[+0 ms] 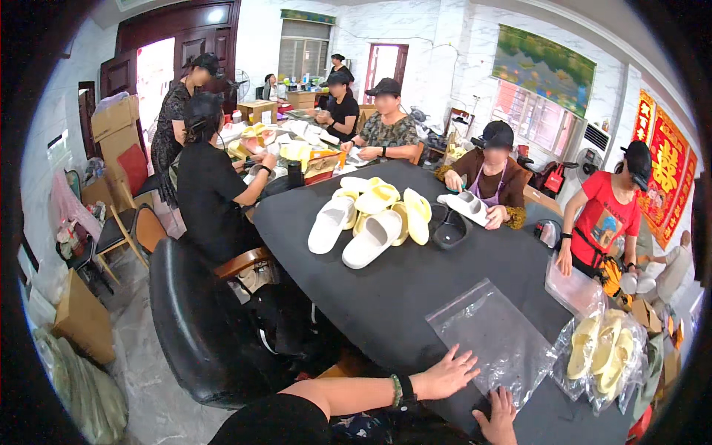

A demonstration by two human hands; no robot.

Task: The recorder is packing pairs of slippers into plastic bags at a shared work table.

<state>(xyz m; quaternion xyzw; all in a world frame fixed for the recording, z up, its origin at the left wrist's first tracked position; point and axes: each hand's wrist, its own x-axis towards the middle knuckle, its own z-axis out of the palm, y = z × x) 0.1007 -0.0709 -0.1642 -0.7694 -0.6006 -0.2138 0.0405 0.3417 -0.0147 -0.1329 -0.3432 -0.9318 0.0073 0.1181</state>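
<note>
A clear plastic bag [489,330] lies flat on the dark table in front of me. My left hand [446,374], with a bead bracelet and a black band at the wrist, rests palm down by the bag's left edge, its fingers spread. Close to the bag's near edge, my right hand [498,420] lies with fingers stretched out and holds nothing. Beyond the bag, white and pale yellow slippers [374,237] are heaped on the table. Beside that heap sits a black slipper [451,228]. To my right are yellow slippers [610,348] packed in clear bags.
Across the dark table [326,293], a person in a brown top [482,174] handles a white slipper. A person in red [608,215] stands at the right, a hand on more clear bags [575,285]. A black chair [196,326] stands at left; several people work farther back.
</note>
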